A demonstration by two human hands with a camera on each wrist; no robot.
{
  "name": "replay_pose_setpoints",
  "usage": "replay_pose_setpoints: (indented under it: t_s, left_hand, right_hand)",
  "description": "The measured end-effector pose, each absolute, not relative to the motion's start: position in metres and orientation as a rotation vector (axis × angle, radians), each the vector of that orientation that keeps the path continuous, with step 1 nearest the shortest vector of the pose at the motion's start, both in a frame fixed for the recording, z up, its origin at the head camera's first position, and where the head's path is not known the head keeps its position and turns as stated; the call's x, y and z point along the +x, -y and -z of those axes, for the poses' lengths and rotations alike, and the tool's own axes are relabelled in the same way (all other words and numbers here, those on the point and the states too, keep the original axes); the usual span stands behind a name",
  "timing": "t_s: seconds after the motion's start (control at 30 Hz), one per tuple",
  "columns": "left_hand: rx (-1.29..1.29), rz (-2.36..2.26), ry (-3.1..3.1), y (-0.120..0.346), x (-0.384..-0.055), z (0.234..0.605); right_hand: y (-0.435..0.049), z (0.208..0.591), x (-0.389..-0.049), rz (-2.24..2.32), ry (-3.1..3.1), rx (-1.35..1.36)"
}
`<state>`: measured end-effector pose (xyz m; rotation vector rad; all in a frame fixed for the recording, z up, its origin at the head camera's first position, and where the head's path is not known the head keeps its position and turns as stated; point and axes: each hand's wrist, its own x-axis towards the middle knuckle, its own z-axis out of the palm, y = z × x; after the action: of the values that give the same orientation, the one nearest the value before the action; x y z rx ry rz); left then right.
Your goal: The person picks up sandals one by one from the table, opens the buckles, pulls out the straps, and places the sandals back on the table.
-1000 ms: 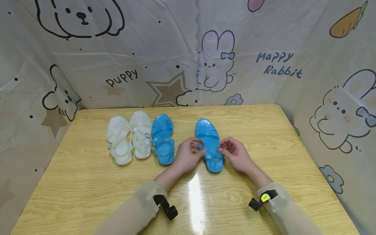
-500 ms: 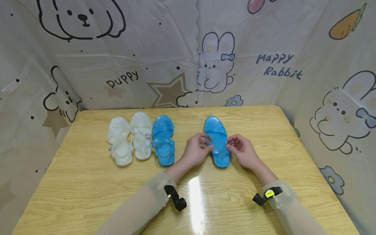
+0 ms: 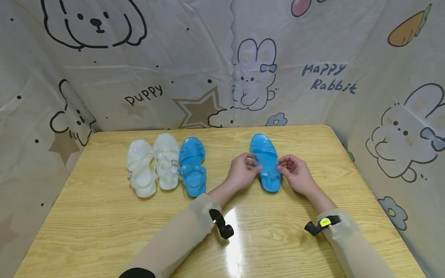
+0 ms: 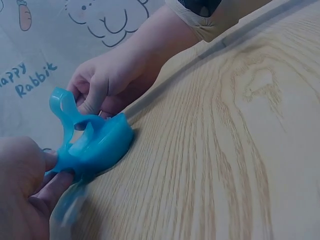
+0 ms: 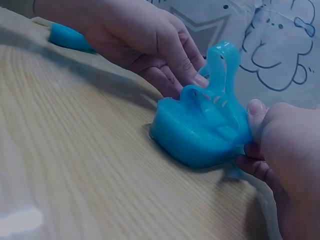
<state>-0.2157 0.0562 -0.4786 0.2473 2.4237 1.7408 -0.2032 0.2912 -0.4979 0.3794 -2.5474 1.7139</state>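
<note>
Head view. A blue sandal (image 3: 265,164) occupies the right half of the wooden table (image 3: 139,235), its toe end far and its narrower heel end near. The left hand (image 3: 242,170) holds its left side beside a thin strap loop, thumb and fingers bent inward; the right hand (image 3: 296,174) holds its right side at a small metal buckle (image 3: 279,163), the fingers likewise curled. On the left, well apart from the held one, a second blue sandal (image 3: 192,166) lies just beside two white sandals (image 3: 166,160). The printed backdrop (image 3: 189,50) carries two legible inscriptions: "puppy" (image 3: 143,95), far left, and "Happy Rabbit" (image 3: 328,78), far right. A yellow label (image 3: 325,222) is fixed to the right wrist strap (image 3: 334,220); its characters are too small to read.

Left wrist view. The held sandal is seen with its straps standing up in loops. The left hand pinches its side between thumb and fingers; the right hand, opposite, has its thumb and fingers drawn together near the straps. Part of "Happy Rabbit" is readable behind.

Right wrist view. The right hand grips the sandal's side, thumb above and fingers below. The left hand's thumb meets a strap loop on the opposite side. Whether the whole sole touches the tabletop cannot be told.
</note>
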Motion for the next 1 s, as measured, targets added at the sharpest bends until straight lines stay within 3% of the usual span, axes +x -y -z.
replay_pose_setpoints:
  t_s: [1.0]
  left_hand:
    - [0.184, -1.729, -2.403, -0.123, -0.243, 0.477]
  right_hand:
    - [-0.344, 0.495, -0.218, -1.541, 2.579, 0.253]
